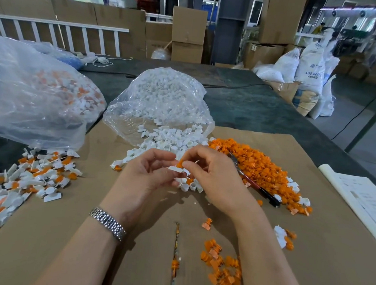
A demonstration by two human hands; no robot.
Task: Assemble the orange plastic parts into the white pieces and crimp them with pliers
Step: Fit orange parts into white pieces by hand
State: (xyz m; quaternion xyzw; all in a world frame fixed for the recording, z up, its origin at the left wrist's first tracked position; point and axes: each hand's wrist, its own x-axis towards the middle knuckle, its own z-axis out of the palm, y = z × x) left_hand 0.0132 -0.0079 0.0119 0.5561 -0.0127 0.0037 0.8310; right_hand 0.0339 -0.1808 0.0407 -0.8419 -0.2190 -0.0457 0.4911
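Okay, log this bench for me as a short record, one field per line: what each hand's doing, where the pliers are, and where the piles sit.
left hand: pinches a white piece
right hand: pinches an orange part against the white piece
pliers: lying unused at the edge of the orange pile, right of the hands
loose white pieces: spilling from the open clear bag ahead of the hands
assembled pile: far left on the cardboard
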